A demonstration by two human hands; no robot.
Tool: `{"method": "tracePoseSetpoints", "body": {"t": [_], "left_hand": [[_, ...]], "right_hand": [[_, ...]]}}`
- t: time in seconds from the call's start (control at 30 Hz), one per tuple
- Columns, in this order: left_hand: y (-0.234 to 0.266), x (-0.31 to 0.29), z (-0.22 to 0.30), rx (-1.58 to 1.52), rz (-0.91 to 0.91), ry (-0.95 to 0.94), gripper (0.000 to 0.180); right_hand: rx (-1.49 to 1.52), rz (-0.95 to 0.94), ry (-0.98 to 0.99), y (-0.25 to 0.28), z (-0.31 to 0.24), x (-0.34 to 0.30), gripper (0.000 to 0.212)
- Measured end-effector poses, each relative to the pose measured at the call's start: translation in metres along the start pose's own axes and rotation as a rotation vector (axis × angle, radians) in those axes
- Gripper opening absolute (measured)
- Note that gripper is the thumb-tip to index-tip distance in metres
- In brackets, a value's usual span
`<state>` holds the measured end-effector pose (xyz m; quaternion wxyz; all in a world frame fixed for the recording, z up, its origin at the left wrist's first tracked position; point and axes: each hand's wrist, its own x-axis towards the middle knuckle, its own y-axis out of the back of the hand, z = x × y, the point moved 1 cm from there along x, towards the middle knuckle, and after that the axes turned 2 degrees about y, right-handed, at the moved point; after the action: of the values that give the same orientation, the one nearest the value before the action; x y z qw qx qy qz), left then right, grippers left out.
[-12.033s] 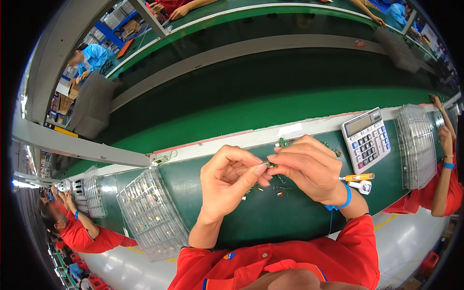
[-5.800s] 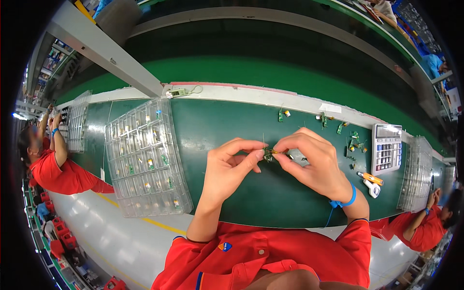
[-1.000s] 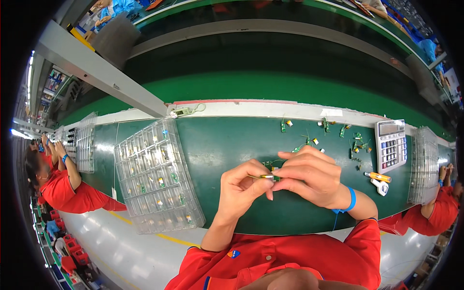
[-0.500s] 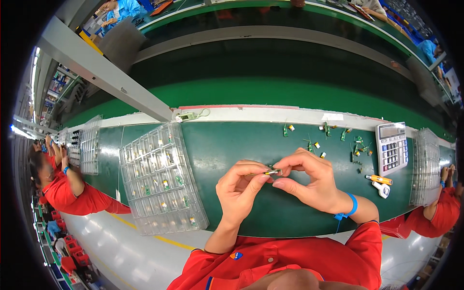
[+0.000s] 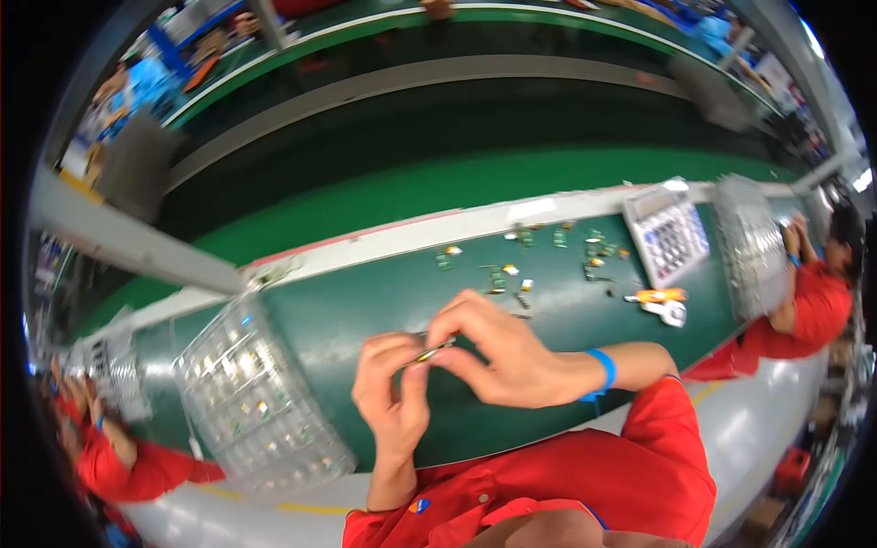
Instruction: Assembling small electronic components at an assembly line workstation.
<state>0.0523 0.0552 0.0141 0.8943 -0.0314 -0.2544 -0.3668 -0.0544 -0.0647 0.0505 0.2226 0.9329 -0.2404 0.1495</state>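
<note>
A small, thin circuit board [image 5: 428,352] with a yellowish part is held above the green bench. My left hand [image 5: 391,393] pinches one end of it between thumb and fingertips. At the other end, my right hand [image 5: 501,358], with a blue band at the wrist, grips it between thumb and forefinger. Motion blur hides the board's details. Past my right hand, several loose green circuit boards [image 5: 596,251] with small yellow-white parts and fine wires lie scattered on the bench [image 5: 338,315].
To the left slants a clear compartment tray [image 5: 301,447] of small boards. At the right are a calculator [image 5: 673,239], an orange tool [image 5: 660,295], a white object [image 5: 671,315] and stacked clear trays [image 5: 749,247]. People in red work on both sides.
The whole view has tilted and shifted, so the bench now slopes up to the right. Both hands still hold the small board between them, which looks more steeply tilted.
</note>
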Motion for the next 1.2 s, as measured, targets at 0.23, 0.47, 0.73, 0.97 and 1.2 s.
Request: {"method": "tracePoseSetpoints", "body": {"t": [0.23,0.47,0.73,0.97,1.2], "left_hand": [[-0.016,0.002,-0.006,-0.093,-0.021,-0.175,0.015],[-0.012,-0.002,-0.005,-0.107,-0.003,-0.219,0.009],[-0.011,0.0,-0.004,-0.427,0.053,0.222,0.007],[-0.004,0.003,-0.002,-0.359,0.009,0.218,0.01],[-0.003,0.003,-0.004,-0.488,-0.064,0.314,0.011]], "right_hand": [[0.04,0.036,0.083,-0.006,0.002,-0.009,0.016],[0.051,0.082,0.161,-0.012,-0.003,-0.009,0.017],[-0.098,0.055,0.058,-0.001,-0.001,0.001,0.034],[-0.307,0.175,0.327,-0.005,0.008,0.006,0.032],[-0.28,0.177,0.334,-0.003,0.008,0.005,0.031]]}}
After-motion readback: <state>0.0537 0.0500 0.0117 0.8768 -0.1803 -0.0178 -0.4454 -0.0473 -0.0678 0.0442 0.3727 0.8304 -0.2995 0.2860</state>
